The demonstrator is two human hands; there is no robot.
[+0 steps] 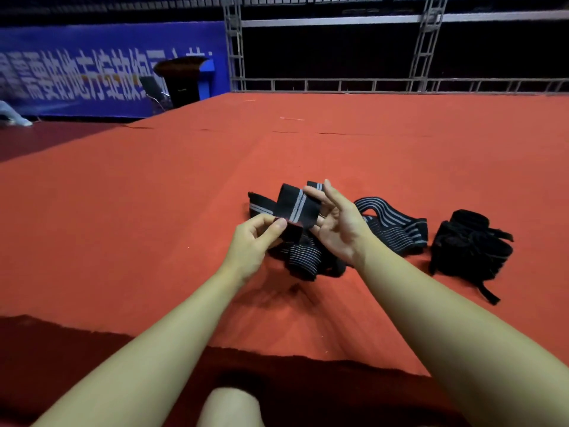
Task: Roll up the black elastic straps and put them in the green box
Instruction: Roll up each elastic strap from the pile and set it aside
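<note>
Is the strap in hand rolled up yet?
No. The striped strap hangs unrolled between the left hand, pinching its end, and the right hand.

We seem to be in a sports hall or event venue, not a home or workshop. A wide red carpet (154,211) covers a raised platform in front of us, with darker floor (55,137) beyond its edge. A metal truss frame (428,41) and a low railing (400,85) stand along the far side against black drapes. On the left hangs a large blue banner (107,66) with white lettering, and a dark lectern (181,78) stands before it.
</note>
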